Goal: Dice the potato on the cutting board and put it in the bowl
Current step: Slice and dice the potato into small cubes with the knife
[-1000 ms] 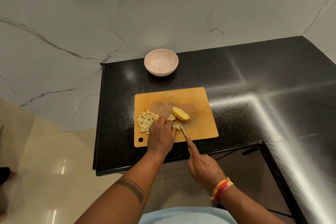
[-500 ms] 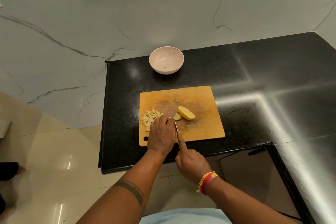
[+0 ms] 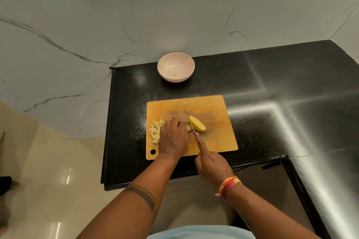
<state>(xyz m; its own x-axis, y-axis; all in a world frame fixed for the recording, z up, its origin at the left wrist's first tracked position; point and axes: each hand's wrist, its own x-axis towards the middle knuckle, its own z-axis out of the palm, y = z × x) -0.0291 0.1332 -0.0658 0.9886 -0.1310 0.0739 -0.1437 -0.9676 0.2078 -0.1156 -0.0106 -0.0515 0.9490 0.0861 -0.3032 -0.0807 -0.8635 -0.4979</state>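
- Right hand (image 3: 212,167) sat nearest, at the bench (image 3: 272,87) near edge; fingers curled round the knife (image 3: 193,131) handle, forefinger laid straight along the spine. Handle itself hidden inside the fist.
- Left hand (image 3: 173,137) lay on the cutting board (image 3: 217,141) near its near-left corner, fingers bent down over a small potato piece (image 3: 188,127) just left of the blade. Couldn't tell whether they pinched it or only pressed on it; most of the piece was covered.
- Blade thin and mostly edge-on, hard to make out; tip looked to be between that piece and the potato half (image 3: 197,123).
- Potato half: mid-board, well apart from the bowl. Judged firm, dense, wet cut faces so likely slippery. Best held from above by the rounded back, fingertips tucked away from the edge.
- Diced cubes (image 3: 155,132) piled by the board's left edge, partly under the left hand. Light, loose, likely to scatter; better scooped together than picked singly.
- Bowl (image 3: 175,67) stood beyond the board near the bench far-left corner, no dice in it; a dark speck inside, unidentifiable.
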